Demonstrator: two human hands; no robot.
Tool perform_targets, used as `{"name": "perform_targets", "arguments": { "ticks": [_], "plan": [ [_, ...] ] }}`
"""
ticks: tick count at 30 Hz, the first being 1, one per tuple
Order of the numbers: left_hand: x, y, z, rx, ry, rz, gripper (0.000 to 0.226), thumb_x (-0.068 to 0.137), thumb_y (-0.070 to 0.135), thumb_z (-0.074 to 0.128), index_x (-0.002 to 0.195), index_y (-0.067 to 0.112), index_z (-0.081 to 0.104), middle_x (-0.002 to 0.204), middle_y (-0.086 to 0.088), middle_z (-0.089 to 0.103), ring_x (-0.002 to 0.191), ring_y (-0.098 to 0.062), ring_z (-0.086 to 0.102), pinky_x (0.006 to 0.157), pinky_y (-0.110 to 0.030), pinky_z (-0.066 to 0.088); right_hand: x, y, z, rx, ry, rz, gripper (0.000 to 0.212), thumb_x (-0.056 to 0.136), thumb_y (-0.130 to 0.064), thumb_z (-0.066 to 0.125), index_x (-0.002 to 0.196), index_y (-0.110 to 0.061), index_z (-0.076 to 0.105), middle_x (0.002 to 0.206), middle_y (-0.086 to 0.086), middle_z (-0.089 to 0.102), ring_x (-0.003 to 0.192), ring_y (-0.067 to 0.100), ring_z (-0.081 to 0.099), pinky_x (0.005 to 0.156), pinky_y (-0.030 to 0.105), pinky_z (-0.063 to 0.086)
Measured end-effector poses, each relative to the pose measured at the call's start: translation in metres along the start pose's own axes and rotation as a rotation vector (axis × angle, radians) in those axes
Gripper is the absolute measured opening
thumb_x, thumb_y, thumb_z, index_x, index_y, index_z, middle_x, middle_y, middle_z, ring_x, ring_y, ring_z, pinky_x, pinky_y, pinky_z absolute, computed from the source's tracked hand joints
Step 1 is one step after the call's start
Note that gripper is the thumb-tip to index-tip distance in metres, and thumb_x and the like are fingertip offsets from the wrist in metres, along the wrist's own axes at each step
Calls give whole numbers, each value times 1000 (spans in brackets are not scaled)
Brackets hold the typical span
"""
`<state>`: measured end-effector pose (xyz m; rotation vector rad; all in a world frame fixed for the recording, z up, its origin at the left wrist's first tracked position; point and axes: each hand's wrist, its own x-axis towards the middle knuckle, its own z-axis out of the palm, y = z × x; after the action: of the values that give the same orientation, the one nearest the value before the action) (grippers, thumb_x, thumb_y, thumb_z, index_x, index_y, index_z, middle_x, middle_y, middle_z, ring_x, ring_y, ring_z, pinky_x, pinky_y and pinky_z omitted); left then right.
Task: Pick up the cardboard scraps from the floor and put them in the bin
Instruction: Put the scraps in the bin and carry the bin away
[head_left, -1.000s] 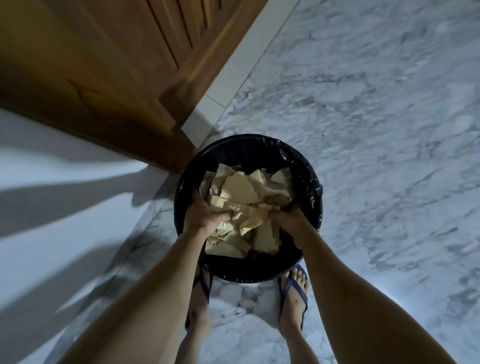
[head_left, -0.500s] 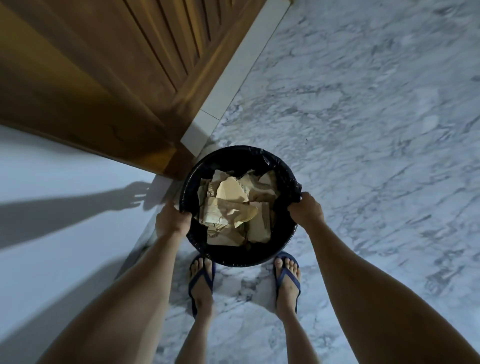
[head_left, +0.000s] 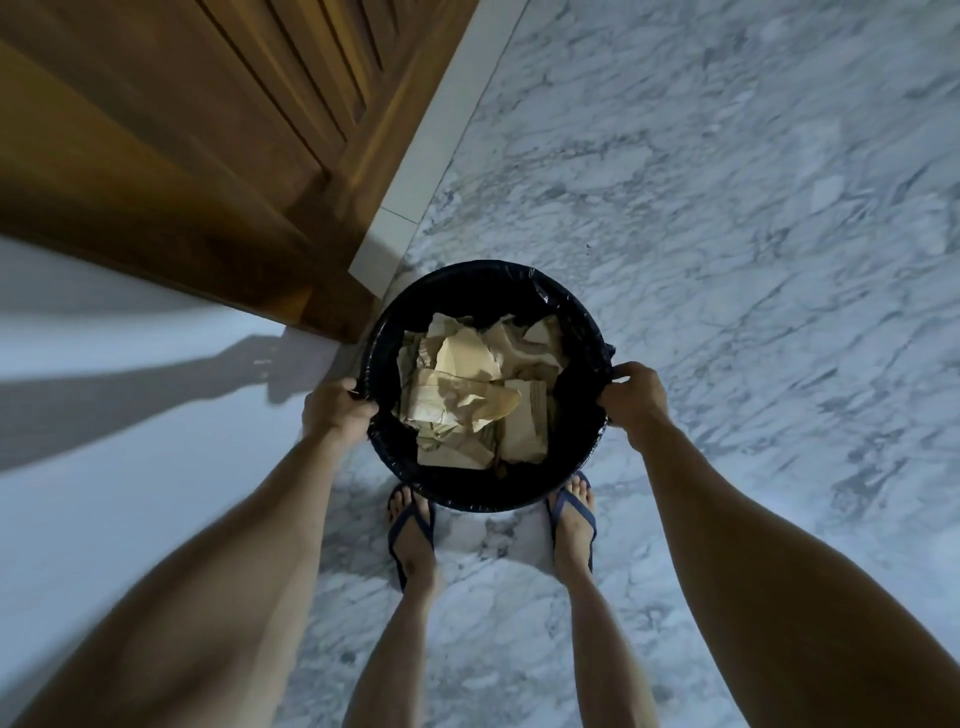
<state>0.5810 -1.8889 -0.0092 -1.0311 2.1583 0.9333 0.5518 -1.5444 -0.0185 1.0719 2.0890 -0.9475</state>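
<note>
bin hemmed in — wooden door, wall, feet

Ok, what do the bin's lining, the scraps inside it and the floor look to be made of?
Bin liner: thin black plastic, glossy and wrinkled at the rim.
Scraps: tan cardboard or stiff paper, matte, torn and creased.
Floor: polished white stone with grey veins, likely marble or marble-look tile.

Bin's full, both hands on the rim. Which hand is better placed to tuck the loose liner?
Right, probably. The right hand pinches the rim of the bin just below the liner bunched at the far right; the left hand grips the opposite side.
</note>
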Motion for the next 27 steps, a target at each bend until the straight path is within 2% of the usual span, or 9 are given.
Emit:
{"name": "perform_targets", "arguments": {
  "ticks": [5,10,12,14,17,22,27],
  "plan": [
    [-63,63,-26,-59,-107,34,57,83,6,77,137,3,55,119,-19,67,90,-35,73,83,-50,61,-52,-5,-88,133,19,15,17,79,-8,61,88,-22,65,83,14,73,68,29,72,75,46,63],
    [-144,142,-35,-6,-217,154,29,87,2,71,115,1,64,111,-26,69,83,-33,69,71,-39,62,-114,4,-202,294,31,31,23,78,2,60,95,-13,66,84,18,69,68,29,66,68,40,61],
    [-180,178,-28,9,-242,188,27,90,0,68,117,0,62,106,-22,66,76,-29,65,65,-34,60,-131,17,-246,365,44,38,22,78,2,61,91,-15,65,84,18,69,69,28,67,69,40,62],
    [-213,217,-16,14,-268,217,31,91,-2,67,121,0,61,105,-23,64,74,-28,63,65,-35,59,-145,34,-290,426,73,58,22,79,4,61,83,-17,63,83,17,68,70,28,67,71,43,62],
    [-261,276,11,64,-318,283,29,90,-4,67,119,-2,63,107,-24,66,87,-34,64,79,-43,55,-157,59,-354,494,116,68,25,80,7,59,78,-18,60,83,17,65,70,28,64,74,46,61],
    [-338,367,74,153,-345,384,24,85,-6,71,106,4,67,103,-18,70,87,-34,69,78,-45,59,-166,104,-465,578,200,94,23,80,7,56,96,-8,65,83,17,65,68,27,62,75,46,61],
    [-403,449,145,262,-415,527,25,84,-2,72,108,1,70,98,-17,72,76,-30,71,71,-41,62,-169,148,-569,633,299,104,21,83,4,56,101,9,66,79,17,60,63,23,58,63,37,59]
  ]
}}
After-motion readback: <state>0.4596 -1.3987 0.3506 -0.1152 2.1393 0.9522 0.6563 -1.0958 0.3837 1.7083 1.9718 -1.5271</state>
